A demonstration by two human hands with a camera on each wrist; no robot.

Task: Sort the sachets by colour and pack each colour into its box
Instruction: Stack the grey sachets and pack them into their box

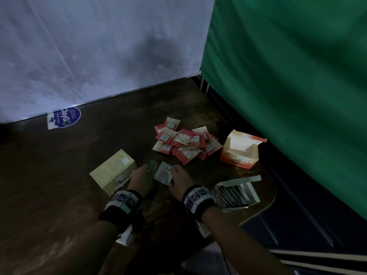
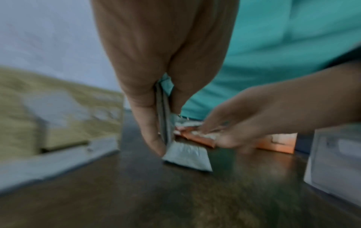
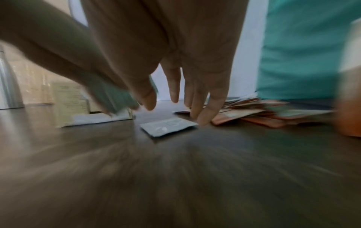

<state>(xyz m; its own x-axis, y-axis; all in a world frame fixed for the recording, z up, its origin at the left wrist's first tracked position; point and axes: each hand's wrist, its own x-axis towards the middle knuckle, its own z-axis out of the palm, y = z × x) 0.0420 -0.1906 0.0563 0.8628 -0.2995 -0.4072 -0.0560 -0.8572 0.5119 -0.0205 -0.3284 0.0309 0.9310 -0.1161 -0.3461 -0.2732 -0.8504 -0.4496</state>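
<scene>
My left hand point(image 1: 147, 169) pinches a thin stack of grey sachets point(image 2: 163, 111) standing on edge on the dark table point(image 1: 59, 185). One more grey sachet point(image 1: 163, 173) lies flat just right of it. Over that one my right hand point(image 1: 174, 175) reaches down with straight fingers point(image 3: 203, 118), their tips at its right edge point(image 3: 168, 125). A pile of red sachets point(image 1: 186, 143) lies beyond both hands. The open orange box point(image 1: 241, 150) stands to the pile's right. An open grey box point(image 1: 236, 192) with grey sachets in it sits by my right wrist.
A yellow box point(image 1: 113, 171) with its flap open stands against my left hand's outer side. A white wall point(image 1: 99, 56) closes the far side and a green curtain point(image 1: 288, 86) the right. The table's rounded edge point(image 1: 272, 197) runs just past the grey box.
</scene>
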